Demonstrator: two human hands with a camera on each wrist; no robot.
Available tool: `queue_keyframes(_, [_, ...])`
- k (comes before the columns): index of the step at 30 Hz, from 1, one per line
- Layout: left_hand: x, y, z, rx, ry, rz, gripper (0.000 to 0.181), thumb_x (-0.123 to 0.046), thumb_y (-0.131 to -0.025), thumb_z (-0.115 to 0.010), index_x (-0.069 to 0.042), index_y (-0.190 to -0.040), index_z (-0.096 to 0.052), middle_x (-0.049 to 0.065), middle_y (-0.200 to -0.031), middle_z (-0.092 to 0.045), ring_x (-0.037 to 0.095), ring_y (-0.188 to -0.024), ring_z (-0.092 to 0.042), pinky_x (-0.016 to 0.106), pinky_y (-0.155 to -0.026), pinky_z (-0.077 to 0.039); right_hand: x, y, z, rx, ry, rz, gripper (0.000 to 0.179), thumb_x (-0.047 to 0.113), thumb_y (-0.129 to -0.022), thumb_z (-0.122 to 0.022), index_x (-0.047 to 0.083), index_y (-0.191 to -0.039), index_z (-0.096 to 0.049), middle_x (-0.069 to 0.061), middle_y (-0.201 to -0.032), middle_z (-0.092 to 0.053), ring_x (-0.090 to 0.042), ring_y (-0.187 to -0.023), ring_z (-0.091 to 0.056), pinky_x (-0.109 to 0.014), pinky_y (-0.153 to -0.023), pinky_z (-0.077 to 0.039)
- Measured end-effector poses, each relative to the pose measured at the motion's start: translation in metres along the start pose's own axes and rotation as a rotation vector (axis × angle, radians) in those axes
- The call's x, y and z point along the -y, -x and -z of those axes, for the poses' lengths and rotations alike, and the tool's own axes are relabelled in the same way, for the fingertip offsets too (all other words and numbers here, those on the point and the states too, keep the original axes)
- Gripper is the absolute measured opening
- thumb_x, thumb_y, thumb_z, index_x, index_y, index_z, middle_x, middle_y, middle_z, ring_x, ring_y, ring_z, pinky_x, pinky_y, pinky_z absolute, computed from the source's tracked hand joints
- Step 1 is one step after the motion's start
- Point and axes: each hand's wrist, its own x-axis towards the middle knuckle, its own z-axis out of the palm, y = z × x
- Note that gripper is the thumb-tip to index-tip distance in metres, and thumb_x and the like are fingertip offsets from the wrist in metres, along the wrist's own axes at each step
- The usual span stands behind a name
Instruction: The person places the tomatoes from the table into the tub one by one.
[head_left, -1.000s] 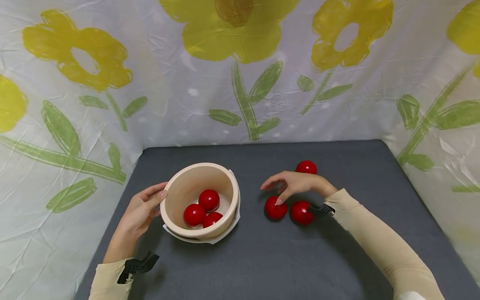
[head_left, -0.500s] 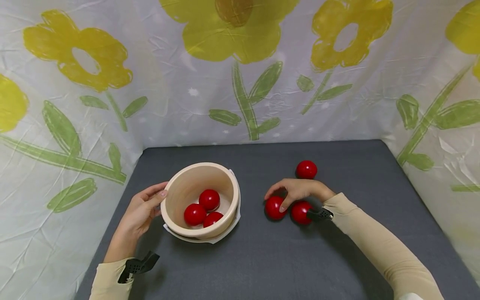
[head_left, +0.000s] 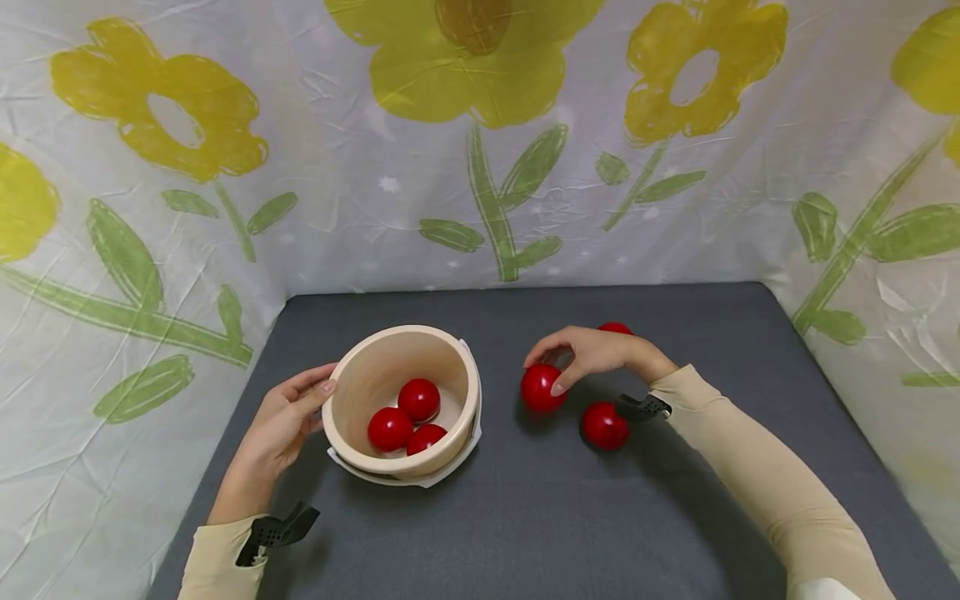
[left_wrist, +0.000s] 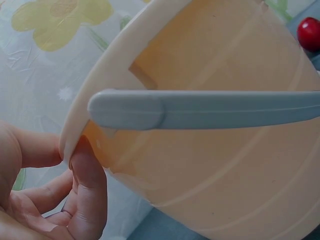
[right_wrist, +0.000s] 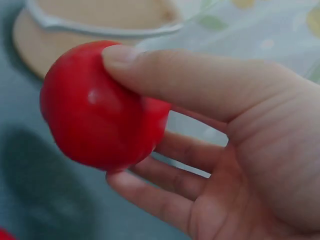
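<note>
A cream bucket (head_left: pixel 367 375) stands tilted at left centre, its open mouth facing me. My left hand (head_left: pixel 273 425) pinches its rim between thumb and fingers, as the left wrist view also shows. Inside lie three glossy red balls (head_left: pixel 389 430). Right of the bucket, my right hand (head_left: pixel 592 354) grips another red ball (head_left: pixel 540 388), raised off the table with its shadow below. In the right wrist view this ball (right_wrist: pixel 95 110) has a slightly uneven outline, with the thumb on top and fingers behind and beneath.
One loose red ball (head_left: pixel 605 427) lies below the right wrist. A farther red ball (head_left: pixel 615 327) is partly hidden behind the right hand. The bucket's pale handle (left_wrist: pixel 210 110) hangs along its outside. The dark grey table (head_left: pixel 487 533) backs onto a flowered sheet (head_left: pixel 360 225).
My right hand closed around the near ball, then lifted it off the table and slightly away from me. The left hand and bucket have stayed in place.
</note>
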Motion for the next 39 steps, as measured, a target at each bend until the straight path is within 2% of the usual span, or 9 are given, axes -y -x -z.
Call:
queue_keyframes(7, [0.000,0.001,0.001,0.007,0.001,-0.005,0.048,-0.023,-0.097,-0.064,-0.003,-0.138,-0.050,-0.018,-0.106,-0.069,0.000,-0.094,-0.068,0.023,-0.074,-0.059,0.042,-0.009,0.026,-0.062,-0.042,0.065,0.053,0.014,-0.085,-0.078,0.009,-0.133,-0.058,-0.010,-0.136,-0.059,-0.027,-0.122,-0.056,-0.036,-0.094,-0.056])
queue_keyframes(15, [-0.001,0.001,0.002,0.012,0.017,-0.009,0.043,-0.022,-0.096,-0.064,-0.006,-0.135,-0.053,-0.017,-0.105,-0.069,0.001,-0.092,-0.068,0.024,-0.072,-0.059,0.082,-0.046,0.029,-0.063,-0.090,0.184,0.052,0.012,-0.085,-0.075,0.009,-0.134,-0.058,-0.009,-0.136,-0.059,-0.025,-0.121,-0.056,-0.039,-0.093,-0.057])
queue_keyframes(20, [-0.001,0.001,0.002,0.004,0.004,-0.007,0.045,-0.023,-0.096,-0.065,-0.005,-0.136,-0.052,-0.018,-0.105,-0.069,0.000,-0.093,-0.068,0.024,-0.072,-0.059,0.107,-0.080,0.023,-0.003,-0.063,0.271,0.051,0.011,-0.084,-0.074,0.007,-0.133,-0.059,-0.010,-0.133,-0.061,-0.026,-0.117,-0.058,-0.041,-0.093,-0.057])
queue_keyframes(25, [0.000,0.001,0.000,0.005,0.012,-0.005,0.045,-0.022,-0.097,-0.064,-0.005,-0.136,-0.052,-0.018,-0.105,-0.069,0.000,-0.094,-0.068,0.024,-0.073,-0.059,0.123,-0.113,0.012,0.079,-0.025,0.307,0.050,0.011,-0.084,-0.074,0.006,-0.132,-0.059,-0.009,-0.132,-0.062,-0.023,-0.116,-0.061,-0.037,-0.097,-0.055])
queue_keyframes(33, [0.000,0.002,-0.002,0.022,0.016,-0.001,0.047,-0.023,-0.097,-0.064,-0.004,-0.138,-0.051,-0.018,-0.106,-0.070,0.000,-0.093,-0.069,0.023,-0.073,-0.059,0.136,-0.151,-0.012,0.199,-0.008,0.329,0.049,0.009,-0.085,-0.074,0.002,-0.131,-0.059,-0.013,-0.130,-0.063,-0.022,-0.117,-0.062,-0.036,-0.100,-0.053])
queue_keyframes(39, [-0.001,0.002,-0.003,0.020,0.012,0.005,0.050,-0.024,-0.097,-0.063,-0.003,-0.139,-0.048,-0.019,-0.106,-0.070,0.000,-0.093,-0.069,0.023,-0.073,-0.059,0.140,-0.169,-0.031,0.272,0.062,0.288,0.049,0.016,-0.084,-0.076,0.007,-0.130,-0.061,-0.008,-0.127,-0.065,-0.019,-0.114,-0.063,-0.029,-0.099,-0.053])
